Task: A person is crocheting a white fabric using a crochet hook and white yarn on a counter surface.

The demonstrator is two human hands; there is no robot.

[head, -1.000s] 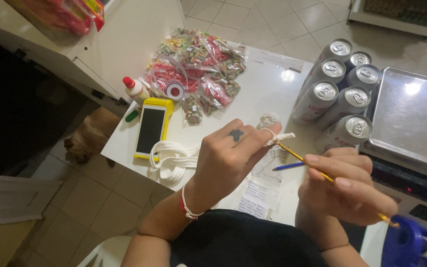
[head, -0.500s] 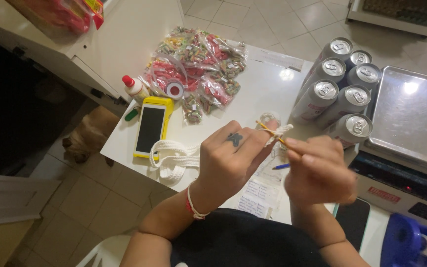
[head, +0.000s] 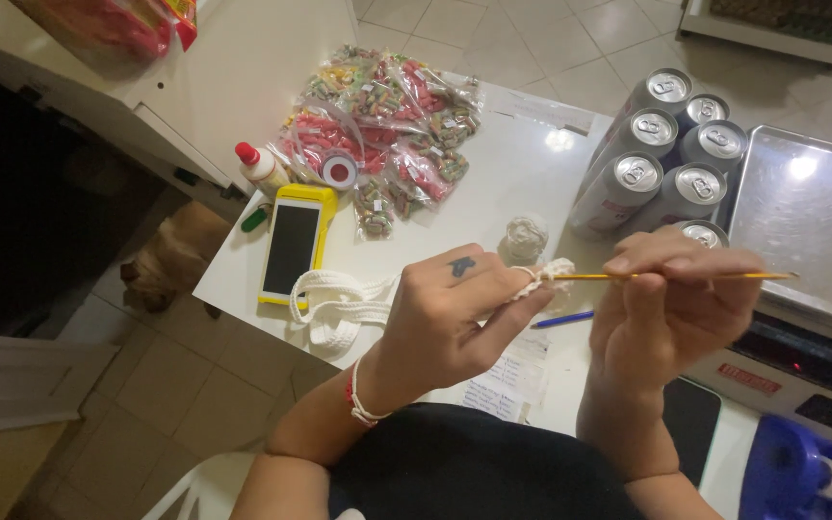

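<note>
Crocheting a small white piece above the worktop (head: 493, 183)

The left hand (head: 450, 313) pinches the small white crochet piece (head: 549, 273) between thumb and fingers, and the right hand (head: 671, 303) grips the yellow crochet hook (head: 686, 277), its tip inside the piece. Only a few stitches seem done; the ball of white yarn (head: 526, 238) looks nearly full, so I judge much is left. Compared with half a second ago, the hook lies more level and the right hand sits further right, no longer covering it
</note>
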